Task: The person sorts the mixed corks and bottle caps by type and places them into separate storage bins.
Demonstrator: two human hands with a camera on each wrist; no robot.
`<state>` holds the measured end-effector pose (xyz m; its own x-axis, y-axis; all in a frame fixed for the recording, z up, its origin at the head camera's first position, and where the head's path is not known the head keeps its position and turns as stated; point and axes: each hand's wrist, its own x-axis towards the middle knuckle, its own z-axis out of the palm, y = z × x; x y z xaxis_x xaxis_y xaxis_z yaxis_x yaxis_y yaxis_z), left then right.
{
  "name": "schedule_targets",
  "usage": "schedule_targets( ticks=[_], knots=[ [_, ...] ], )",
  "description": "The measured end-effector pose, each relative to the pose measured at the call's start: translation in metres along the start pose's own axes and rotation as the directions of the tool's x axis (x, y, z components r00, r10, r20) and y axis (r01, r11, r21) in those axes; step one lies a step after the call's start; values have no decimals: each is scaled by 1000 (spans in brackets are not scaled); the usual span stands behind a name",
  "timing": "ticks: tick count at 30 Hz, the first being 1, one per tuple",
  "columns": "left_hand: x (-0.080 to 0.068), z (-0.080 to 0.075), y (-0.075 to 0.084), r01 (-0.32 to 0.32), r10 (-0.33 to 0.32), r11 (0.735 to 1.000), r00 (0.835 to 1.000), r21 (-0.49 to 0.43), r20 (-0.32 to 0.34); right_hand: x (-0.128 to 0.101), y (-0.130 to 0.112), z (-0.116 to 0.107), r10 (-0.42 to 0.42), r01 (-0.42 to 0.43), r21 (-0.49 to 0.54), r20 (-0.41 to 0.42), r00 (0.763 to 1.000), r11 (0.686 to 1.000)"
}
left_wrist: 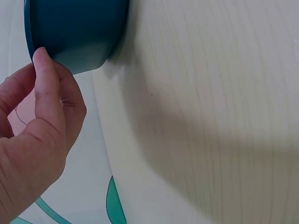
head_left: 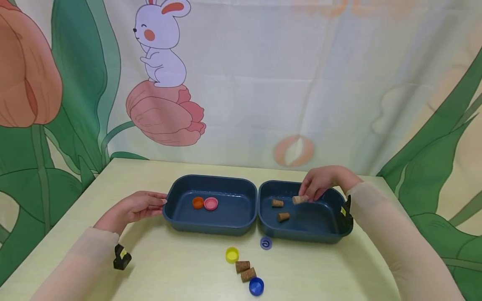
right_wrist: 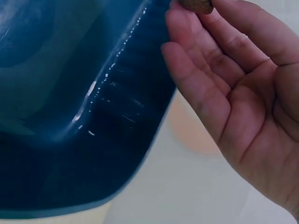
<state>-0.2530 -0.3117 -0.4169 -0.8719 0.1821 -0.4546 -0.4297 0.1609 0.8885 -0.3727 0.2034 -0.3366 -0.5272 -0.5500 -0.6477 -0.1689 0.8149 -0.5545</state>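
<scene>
My right hand (head_left: 318, 184) pinches a cork stopper (head_left: 300, 200) between thumb and fingertips, over the right dark blue tray (head_left: 301, 236). Inside that tray lie a cork (head_left: 277, 203) and another cork (head_left: 283, 217). In the right wrist view only the end of the held cork (right_wrist: 198, 5) shows at the top edge. On the other side, my left hand (head_left: 141, 206) pinches the left rim of the left blue tray (head_left: 211, 230), and the thumb shows against its wall in the left wrist view. An orange cap (head_left: 198, 202) and a pink cap (head_left: 211, 203) lie side by side in this tray.
In front of the trays, on the pale wooden table (head_left: 180, 267), lie a purple cap (head_left: 265, 243), a yellow cap (head_left: 232, 255), a cork (head_left: 242, 266), a second cork (head_left: 248, 274) and a blue cap (head_left: 256, 286). A printed curtain (head_left: 241, 104) hangs behind the table.
</scene>
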Motion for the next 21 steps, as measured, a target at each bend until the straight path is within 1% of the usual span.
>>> schedule_targets(
  ticks=[3, 12, 17, 21],
  knots=[
    [1, -1, 0, 0, 0, 1000, 1000, 0, -1, 6, 3, 0, 16, -16, 13, -10, 1000, 1000],
    [0, 0, 0, -1, 1, 1000, 1000, 0, -4, 20, 10, 7, 30, -29, 28, -33, 999, 999],
    [0, 0, -1, -2, 2, 1000, 1000, -6, -7, 25, 14, 11, 47, -46, 6, -45, 998, 999],
    [1, -1, -2, -1, 1, 1000, 1000, -2, -13, 29, 15, 14, 49, -52, -32, -78, 996, 998]
  ],
)
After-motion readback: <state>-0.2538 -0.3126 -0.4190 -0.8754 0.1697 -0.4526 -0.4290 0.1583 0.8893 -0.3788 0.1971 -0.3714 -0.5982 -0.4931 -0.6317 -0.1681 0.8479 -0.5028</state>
